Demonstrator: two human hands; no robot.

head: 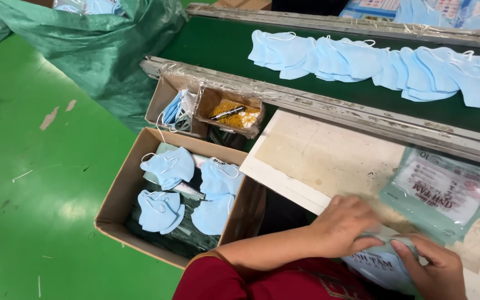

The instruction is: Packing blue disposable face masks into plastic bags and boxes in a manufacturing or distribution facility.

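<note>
Both your hands are on the same clear plastic pouch (381, 261) at the near edge of the bench (329, 155). Your left hand (344, 225) lies flat over its top with fingers curled around the edge, and your right hand (437, 266) pinches the pouch's right side, so both are grasping it. You can see blue masks inside the pouch. Just beyond your right hand sits a stack of empty pouches (440, 191), flat on the bench. Left of your left hand, down off the bench, there's a cardboard box (123, 194) with loose blue masks (168, 166) in it. Farther out past both hands, a row of blue masks (373, 61) lies overlapped on the green conveyor belt (218, 44).
</note>
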